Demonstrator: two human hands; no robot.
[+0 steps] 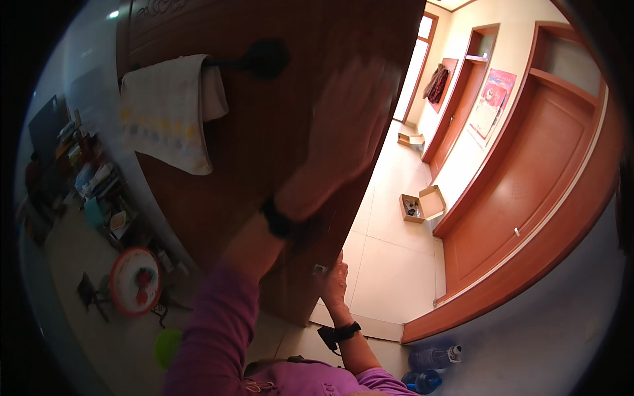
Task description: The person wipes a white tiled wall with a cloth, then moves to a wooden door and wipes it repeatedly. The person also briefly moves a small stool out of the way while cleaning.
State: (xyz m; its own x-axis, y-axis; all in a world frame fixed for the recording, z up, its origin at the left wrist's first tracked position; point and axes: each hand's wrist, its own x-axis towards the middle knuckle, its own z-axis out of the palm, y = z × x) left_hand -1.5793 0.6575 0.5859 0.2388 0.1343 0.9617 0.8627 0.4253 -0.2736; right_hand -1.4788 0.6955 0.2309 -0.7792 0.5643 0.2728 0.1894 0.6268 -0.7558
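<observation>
A dark wooden door (257,148) stands ajar before me. My left hand (346,119), slightly blurred, lies flat against its face, fingers extended, holding nothing. Lower down, my right hand (337,282) touches the door's free edge near a metal latch plate (319,270); part of this hand is hidden, so its grip is unclear. Black bands circle both wrists, and a small dark device hangs at the right one. To the left of my left hand, a white and yellow towel (168,114) drapes over the dark door handle (265,57).
Beyond the door is a tiled hallway holding an open cardboard box (411,208), another box (411,139) and closed doors (525,183). Plastic bottles (433,357) stand by the wall at lower right. At left are a red-rimmed basin (135,281), a green container (167,348) and a cluttered table.
</observation>
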